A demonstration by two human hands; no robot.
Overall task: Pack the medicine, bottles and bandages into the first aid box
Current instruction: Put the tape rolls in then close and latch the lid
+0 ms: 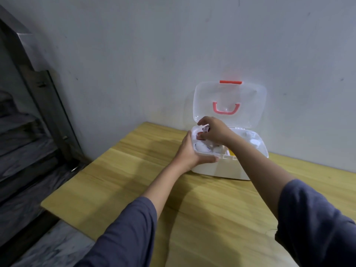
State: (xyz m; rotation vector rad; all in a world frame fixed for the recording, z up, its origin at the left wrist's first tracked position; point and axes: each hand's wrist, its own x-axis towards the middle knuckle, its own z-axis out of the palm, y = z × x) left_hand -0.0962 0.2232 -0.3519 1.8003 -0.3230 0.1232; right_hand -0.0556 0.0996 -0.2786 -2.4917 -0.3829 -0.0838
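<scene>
The white first aid box [227, 168] stands on the wooden table against the wall, its clear lid [248, 105] with a pink handle raised upright. My left hand [189, 151] grips the box's near left corner, thumb along the front rim. My right hand [212, 131] reaches over the left compartment and pinches a small red and white medicine pack [203, 132]. White rolls, probably bandages [202, 147], lie under it in the tray. A white round item [255, 141] sits in the right part, and something yellow [231, 152] shows near the front rim.
The wooden table [202, 209] ends at a left edge, beyond which dark marble steps [28, 151] and a metal frame drop away. A pale wall [173, 54] stands right behind the box.
</scene>
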